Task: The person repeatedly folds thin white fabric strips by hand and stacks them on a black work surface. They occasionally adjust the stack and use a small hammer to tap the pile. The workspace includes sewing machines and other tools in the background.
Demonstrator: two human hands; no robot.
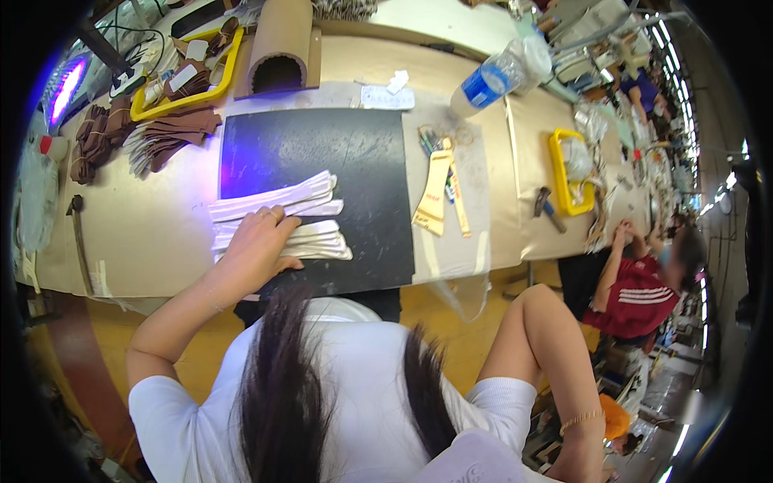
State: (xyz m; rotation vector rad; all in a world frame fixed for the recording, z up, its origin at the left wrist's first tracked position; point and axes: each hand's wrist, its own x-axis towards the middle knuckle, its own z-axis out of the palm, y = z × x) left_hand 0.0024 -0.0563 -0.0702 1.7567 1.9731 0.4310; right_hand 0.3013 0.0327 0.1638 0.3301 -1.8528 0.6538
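Note:
My left hand (256,245) reaches over several long white strips with rounded ends, lying in two groups on a black cutting mat (314,145). Its fingers bend over the far side of the nearer strips (318,240), and its thumb lies along their near side. Just beyond is the farther group of strips (278,198), touching or close to my fingertips. My right arm (555,346) is bent at the elbow, away from the table, with a bracelet near the wrist. The fingers of my right hand are outside the picture.
Brown strips (173,137) and a yellow tray (229,74) lie at left, near a brown half-tube (280,48). Right of the mat are cream templates (436,193), pens and a plastic bottle (483,84). A hammer (550,211) lies farther right, near a seated person in red (636,294).

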